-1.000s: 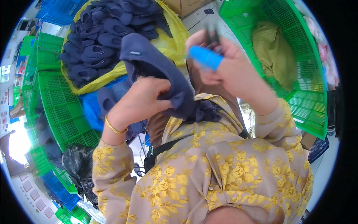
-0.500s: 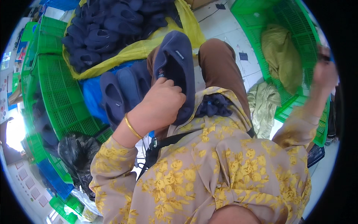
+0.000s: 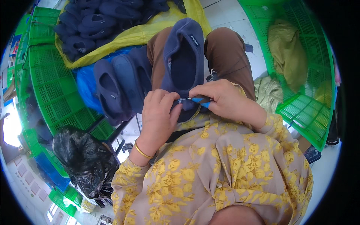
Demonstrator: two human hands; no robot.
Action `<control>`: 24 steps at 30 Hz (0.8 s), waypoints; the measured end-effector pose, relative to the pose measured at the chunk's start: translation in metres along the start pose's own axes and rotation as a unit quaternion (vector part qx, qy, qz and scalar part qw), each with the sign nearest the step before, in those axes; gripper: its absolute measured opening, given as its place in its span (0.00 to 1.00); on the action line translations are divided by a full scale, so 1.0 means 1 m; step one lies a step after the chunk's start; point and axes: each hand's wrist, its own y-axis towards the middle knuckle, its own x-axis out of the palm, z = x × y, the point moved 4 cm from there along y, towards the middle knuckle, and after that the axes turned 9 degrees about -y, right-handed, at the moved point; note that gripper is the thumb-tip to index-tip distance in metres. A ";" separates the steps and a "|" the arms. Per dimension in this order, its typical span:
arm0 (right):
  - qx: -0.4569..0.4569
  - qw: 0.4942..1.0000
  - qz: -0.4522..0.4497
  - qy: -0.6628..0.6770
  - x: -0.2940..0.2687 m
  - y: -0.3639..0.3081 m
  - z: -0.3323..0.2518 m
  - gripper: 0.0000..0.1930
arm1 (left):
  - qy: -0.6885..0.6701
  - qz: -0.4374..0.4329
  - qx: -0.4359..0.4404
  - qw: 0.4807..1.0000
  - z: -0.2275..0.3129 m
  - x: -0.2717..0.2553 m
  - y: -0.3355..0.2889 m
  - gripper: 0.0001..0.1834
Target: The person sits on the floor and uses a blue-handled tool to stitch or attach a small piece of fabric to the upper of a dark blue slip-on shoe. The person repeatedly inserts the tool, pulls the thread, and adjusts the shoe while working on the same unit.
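A dark navy slipper rests toe away between my knees, its opening facing up. My left hand is closed at the near, heel end, thumb and fingers pinching its edge. My right hand grips a small tool with a black and blue handle and a thin metal shaft. The tool's tip meets my left fingertips over the heel; a small pale bit there is too small to name. More navy slippers stand in a row left of my leg, one showing its sole.
A yellow sack full of navy slippers lies ahead. Green plastic crates line the left side. On the right, another green crate holds an olive cloth bundle. A black plastic bag hangs by my left elbow.
My right hand has come in from the far right to the slipper's heel, bringing the tool. My left hand has moved from inside the slipper's opening back to the heel edge.
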 end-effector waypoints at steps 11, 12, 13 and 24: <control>0.020 0.994 -0.099 0.032 -0.013 0.005 -0.003 0.19 | -0.095 -0.021 0.019 0.995 -0.009 -0.004 0.002 0.12; 0.018 0.994 -0.109 0.023 -0.013 0.006 -0.003 0.19 | -0.101 -0.025 0.019 0.994 -0.010 -0.004 0.002 0.11; 0.018 0.993 -0.112 0.021 -0.012 0.007 -0.004 0.19 | -0.108 -0.029 0.018 0.994 -0.011 -0.003 0.002 0.11; 0.020 0.990 -0.130 0.058 -0.004 0.005 0.003 0.22 | -0.168 -0.038 0.016 0.985 -0.019 -0.003 0.001 0.11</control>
